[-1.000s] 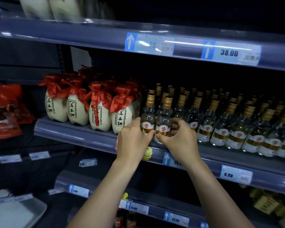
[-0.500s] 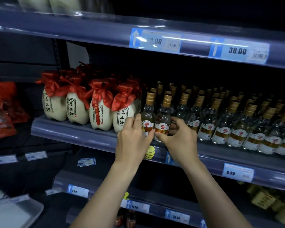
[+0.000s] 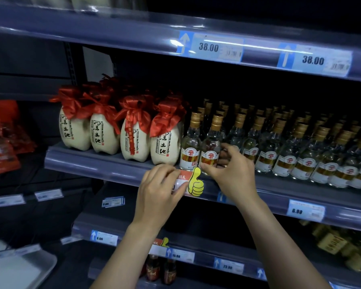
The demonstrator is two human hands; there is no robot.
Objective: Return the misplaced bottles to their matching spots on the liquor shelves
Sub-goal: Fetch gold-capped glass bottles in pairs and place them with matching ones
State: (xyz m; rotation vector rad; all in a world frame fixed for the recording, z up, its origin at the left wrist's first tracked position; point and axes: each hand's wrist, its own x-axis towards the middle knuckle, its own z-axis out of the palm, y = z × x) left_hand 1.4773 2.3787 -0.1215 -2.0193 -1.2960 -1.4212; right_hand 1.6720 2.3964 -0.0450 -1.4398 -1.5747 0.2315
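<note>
- Task status: the second clear bottle [image 3: 212, 142] stands upright at the front edge of the middle shelf [image 3: 104, 165]. It is just beside the first clear bottle [image 3: 190, 147], at the left end of the gold-capped row [image 3: 300, 155].
- Match check: cap, glass and red-and-gold label agree with the neighbouring bottles. This slot is judged correct.
- Boundary: the ceramic bottles [image 3: 165, 147] with red ribbons occupy the left section. The first clear bottle stands close against the nearest of them.
- Remaining for this bottle: release and withdrawal only, as judged from its settled, vertical stance.
- Remaining for the task: no foreign bottle is evident on this shelf. The dark bottles [image 3: 161, 270] on the bottom shelf and the upper shelf are too dim or too cropped to assess.
- Right grip [image 3: 230, 170]: partly closed. The thumb lies across the base of the second clear bottle and the fingers [image 3: 227, 146] curl against its right side. It is a light pinch, not a full wrap.
- Left grip [image 3: 161, 190]: released, with the fingers loosely curled and holding nothing. It lies in front of the shelf rail, covering part of the promotional tag [image 3: 195, 182]. Contact with the tag cannot be confirmed.
</note>
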